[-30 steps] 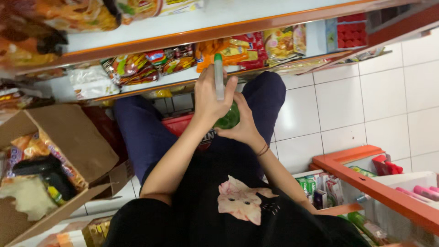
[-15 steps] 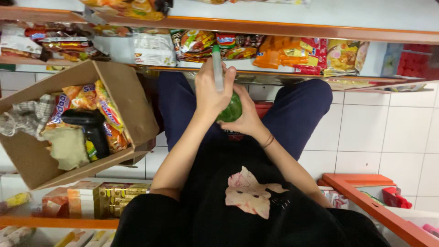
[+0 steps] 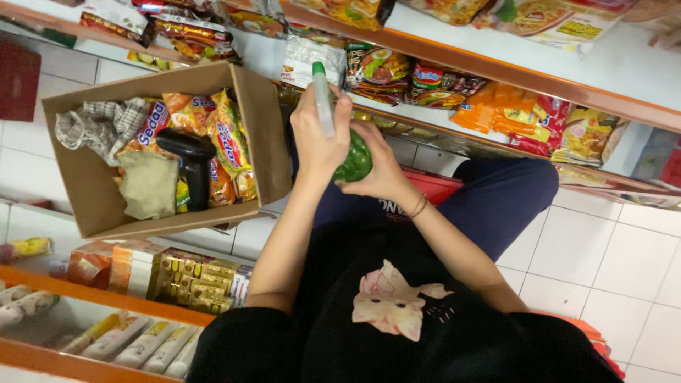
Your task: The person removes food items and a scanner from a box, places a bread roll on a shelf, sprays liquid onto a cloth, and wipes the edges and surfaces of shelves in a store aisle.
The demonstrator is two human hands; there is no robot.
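- Left hand (image 3: pixel 320 142): fingers (image 3: pixel 343 113) wrapped round a slim white marker with a green cap (image 3: pixel 323 96), held upright.
- Right hand (image 3: pixel 383 170): fingers cupped under a small, glossy green round object (image 3: pixel 355 163), held over the lap, touching the left hand.
- Judgement: keeping the marker tip square to the curved, slick surface and bracing both hands together should keep it steady.
- Beside the left arm: open cardboard box (image 3: pixel 259 135) holding crinkled snack packets (image 3: pixel 227 142), a black handheld scanner (image 3: pixel 193 159) and a checked cloth (image 3: pixel 96 124).
- Beyond: orange-edged shelf (image 3: pixel 496 71); white tiled floor (image 3: pixel 610 248).
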